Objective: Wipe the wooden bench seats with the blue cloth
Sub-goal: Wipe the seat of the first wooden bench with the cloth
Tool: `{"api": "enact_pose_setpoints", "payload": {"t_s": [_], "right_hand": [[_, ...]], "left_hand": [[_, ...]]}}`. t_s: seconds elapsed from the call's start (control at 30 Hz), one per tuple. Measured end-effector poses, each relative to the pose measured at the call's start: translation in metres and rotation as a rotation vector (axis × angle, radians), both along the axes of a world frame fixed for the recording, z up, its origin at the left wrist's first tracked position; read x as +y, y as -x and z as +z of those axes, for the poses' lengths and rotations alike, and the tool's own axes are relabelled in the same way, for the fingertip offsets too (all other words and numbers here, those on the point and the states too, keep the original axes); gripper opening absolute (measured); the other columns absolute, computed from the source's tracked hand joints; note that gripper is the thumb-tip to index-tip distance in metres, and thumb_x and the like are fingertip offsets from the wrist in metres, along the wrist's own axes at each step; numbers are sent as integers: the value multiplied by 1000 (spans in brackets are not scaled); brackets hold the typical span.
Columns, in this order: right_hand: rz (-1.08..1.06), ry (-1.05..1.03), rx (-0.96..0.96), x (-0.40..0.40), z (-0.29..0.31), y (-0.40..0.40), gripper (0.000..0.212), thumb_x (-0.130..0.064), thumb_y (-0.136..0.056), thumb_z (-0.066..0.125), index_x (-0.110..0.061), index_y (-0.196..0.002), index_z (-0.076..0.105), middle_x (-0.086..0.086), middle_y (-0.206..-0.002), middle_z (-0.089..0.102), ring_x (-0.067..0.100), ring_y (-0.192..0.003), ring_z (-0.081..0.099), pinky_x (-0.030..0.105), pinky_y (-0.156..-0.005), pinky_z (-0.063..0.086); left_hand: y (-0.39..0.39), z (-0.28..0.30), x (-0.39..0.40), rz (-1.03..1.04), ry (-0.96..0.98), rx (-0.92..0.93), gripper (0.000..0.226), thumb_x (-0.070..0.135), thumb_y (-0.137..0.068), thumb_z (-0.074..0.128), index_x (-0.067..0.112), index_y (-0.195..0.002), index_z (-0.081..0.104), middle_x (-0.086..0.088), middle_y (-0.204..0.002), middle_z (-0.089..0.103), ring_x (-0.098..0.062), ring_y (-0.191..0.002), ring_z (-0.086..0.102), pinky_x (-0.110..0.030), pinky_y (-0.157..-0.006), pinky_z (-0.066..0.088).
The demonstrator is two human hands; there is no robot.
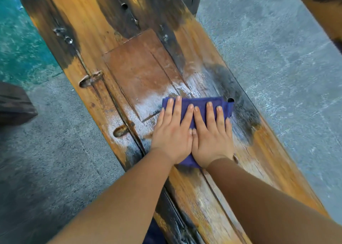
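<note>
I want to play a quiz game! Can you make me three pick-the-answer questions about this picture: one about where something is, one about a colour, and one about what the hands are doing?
1. Where is the cloth?
A. on the wooden bench
B. on the floor
C. hanging from a hook

2. What colour is the cloth?
A. red
B. blue
C. yellow

3. How are the hands?
A. flat on the cloth
B. making fists in the air
C. in pockets

Answers:
1 A: the cloth lies on the wooden bench.
2 B: it is blue.
3 A: the left hand and right hand press flat, side by side.
</note>
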State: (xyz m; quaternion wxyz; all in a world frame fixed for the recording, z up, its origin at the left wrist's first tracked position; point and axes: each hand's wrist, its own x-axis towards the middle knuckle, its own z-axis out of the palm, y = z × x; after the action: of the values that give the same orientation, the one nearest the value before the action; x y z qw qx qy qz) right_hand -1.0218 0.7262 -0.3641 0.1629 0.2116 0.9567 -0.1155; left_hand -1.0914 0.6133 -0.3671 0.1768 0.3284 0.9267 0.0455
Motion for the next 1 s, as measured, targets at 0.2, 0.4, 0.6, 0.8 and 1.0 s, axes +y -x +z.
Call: {"api": "enact_pose_setpoints", "payload": {"t_s": [0.2, 0.4, 0.6, 0.8, 1.0], "right_hand": [[75, -42, 38, 28, -5, 69, 64, -50, -94, 14, -32, -155, 14, 6, -164, 8, 30, -150, 3, 51, -118, 6], [106, -51, 66, 52, -5, 134, 62, -49, -95, 15, -32, -155, 11, 4, -165, 2, 28, -150, -2, 51, -118, 2], [124, -77, 102, 67, -5, 195, 61, -50, -96, 16, -33, -154, 11, 2, -165, 2, 29, -150, 1, 52, -118, 9], [25, -76, 137, 79, -9, 272, 60, -50, -95, 21, -34, -153, 15, 4, -162, 16, 36, -124, 41, 50, -94, 37], [-16, 4, 146, 87, -5, 314, 60, -50, -93, 20, -36, -151, 14, 4, -153, 31, 37, -112, 51, 49, -84, 43]], "left_hand": [[61, -3, 23, 44, 3, 51, 66, 45, -93, 10, 21, -154, 3, -13, -162, -7, -31, -147, -9, -46, -118, 1], [120, -9, 45, 87, -27, 86, 64, 43, -95, 11, 20, -154, 8, -14, -162, -3, -30, -148, -5, -44, -118, 2], [180, -6, 59, 105, -45, 95, 62, 41, -97, 16, 20, -154, 7, -14, -162, -4, -30, -148, -4, -45, -119, 6], [266, -9, 78, 49, -91, 120, 60, 39, -99, 26, 22, -154, 10, -14, -162, -2, -31, -148, -3, -44, -119, 8], [307, -10, 87, 44, -93, 113, 59, 39, -99, 21, 21, -154, 11, -14, -162, -1, -30, -148, -3, -44, -119, 8]]}}
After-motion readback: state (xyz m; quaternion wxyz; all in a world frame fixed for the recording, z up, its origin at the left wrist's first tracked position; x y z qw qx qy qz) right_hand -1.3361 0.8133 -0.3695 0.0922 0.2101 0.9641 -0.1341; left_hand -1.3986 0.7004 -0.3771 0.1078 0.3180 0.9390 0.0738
